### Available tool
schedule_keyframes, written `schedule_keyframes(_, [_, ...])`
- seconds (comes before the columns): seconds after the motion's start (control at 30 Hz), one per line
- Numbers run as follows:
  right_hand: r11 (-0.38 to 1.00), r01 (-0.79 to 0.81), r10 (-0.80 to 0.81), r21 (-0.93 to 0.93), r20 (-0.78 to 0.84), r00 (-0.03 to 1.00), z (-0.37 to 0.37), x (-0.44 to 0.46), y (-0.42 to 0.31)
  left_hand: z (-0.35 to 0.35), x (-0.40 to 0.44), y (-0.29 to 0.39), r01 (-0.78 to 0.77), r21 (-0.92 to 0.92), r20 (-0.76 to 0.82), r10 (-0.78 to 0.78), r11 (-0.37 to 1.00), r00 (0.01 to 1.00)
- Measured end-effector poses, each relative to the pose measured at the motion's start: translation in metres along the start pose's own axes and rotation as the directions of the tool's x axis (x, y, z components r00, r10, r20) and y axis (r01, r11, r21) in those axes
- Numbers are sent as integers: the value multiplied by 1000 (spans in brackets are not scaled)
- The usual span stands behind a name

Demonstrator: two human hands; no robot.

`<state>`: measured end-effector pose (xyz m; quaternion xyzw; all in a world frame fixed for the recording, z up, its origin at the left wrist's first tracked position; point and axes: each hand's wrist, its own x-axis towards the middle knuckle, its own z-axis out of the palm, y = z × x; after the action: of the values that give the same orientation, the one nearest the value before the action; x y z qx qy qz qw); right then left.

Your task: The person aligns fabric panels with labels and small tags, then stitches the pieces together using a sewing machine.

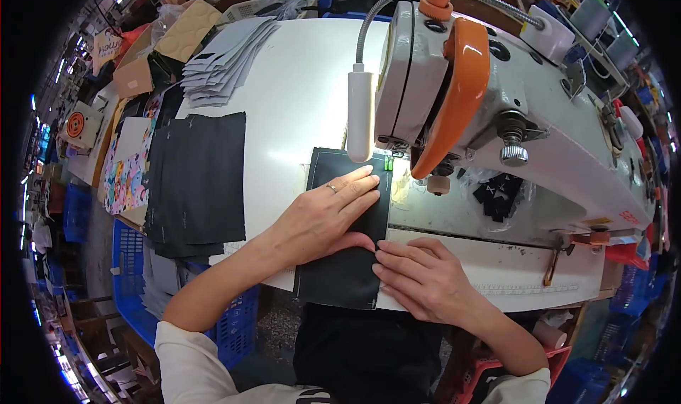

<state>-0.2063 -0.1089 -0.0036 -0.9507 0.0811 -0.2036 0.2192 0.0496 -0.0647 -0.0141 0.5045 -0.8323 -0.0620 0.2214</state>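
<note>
A black fabric panel (340, 273) lies lengthwise under the sewing machine (418, 70), its far end beside the needle area. My left hand (333, 216) rests on the panel with its fingers stretched out flat and its thumb pointing to the right edge. At that edge, my right hand (425, 280) touches the cloth with its fingertips, the fingers side by side and the thumb away from the panel. Left thumb and right fingertips almost meet. Small green clip-like bits (388, 163) show at the panel's upper right corner. The needle itself is hidden.
Left of me lie a stack of black panels (202, 184) and a stack of grey pieces (230, 56). A white lamp (360, 117) hangs over the work. Black labels (499, 195) in plastic sit under the machine arm. A blue basket (128, 262) stands below the table.
</note>
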Motion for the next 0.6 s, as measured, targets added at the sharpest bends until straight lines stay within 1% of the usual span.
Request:
schedule_keyframes(0.13, [999,18,-17,-42,14,1000,0,3,3,-3,7,-3,1,17,20,-1,1000,1000])
schedule_keyframes(0.3, [999,-20,20,-39,-1,1000,-2,14,15,-3,19,-20,7,-1,10,-7,1000,1000])
schedule_keyframes(0.43, [999,-32,32,-34,-13,999,-6,22,25,-3,29,-33,54,1,41,-54,999,998])
schedule_keyframes(0.53, [999,-32,31,-15,-35,999,-7,31,35,-7,40,-40,127,-61,77,-122,990,990])
schedule_keyframes(0.6, [999,-43,42,-5,-45,998,-7,33,43,-5,46,-52,137,-88,91,-129,987,988])
